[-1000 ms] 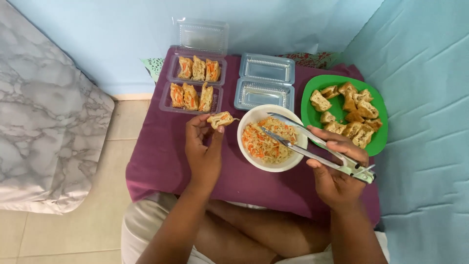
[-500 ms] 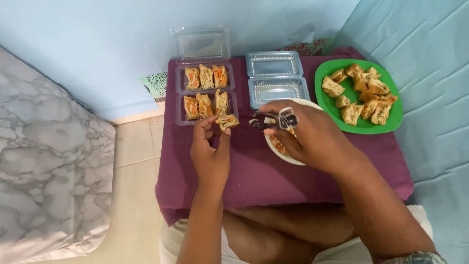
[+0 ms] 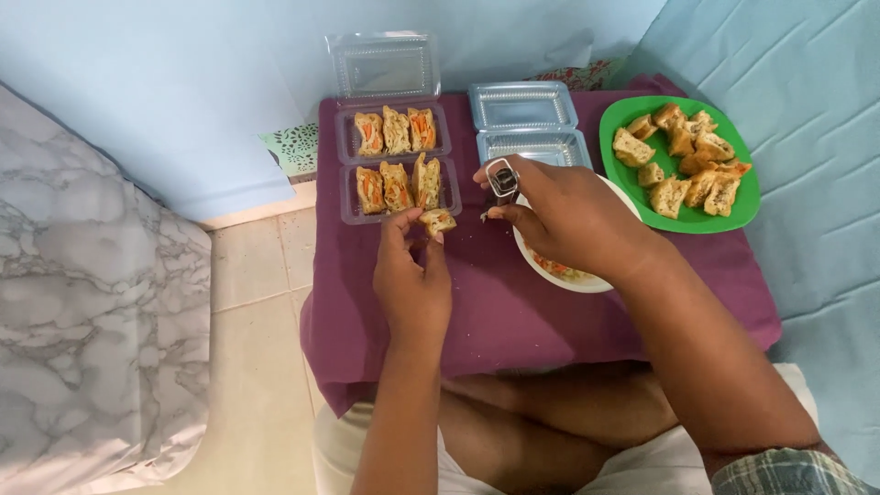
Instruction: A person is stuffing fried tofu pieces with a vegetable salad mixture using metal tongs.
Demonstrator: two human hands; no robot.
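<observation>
Stuffed tofu piece [image 3: 438, 220] between both hands.

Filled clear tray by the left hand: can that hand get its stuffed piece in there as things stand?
Probably yes. The left hand holds the stuffed piece just at the near edge of the filled clear tray, lid open, nothing between; but its near row looks full with three pieces.

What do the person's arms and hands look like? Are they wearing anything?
Both arms are bare from wrist to elbow. The left hand and right hand wear no gloves, rings or watch that I can see. A bit of green-and-grey plaid sleeve shows on the right upper arm.
</observation>
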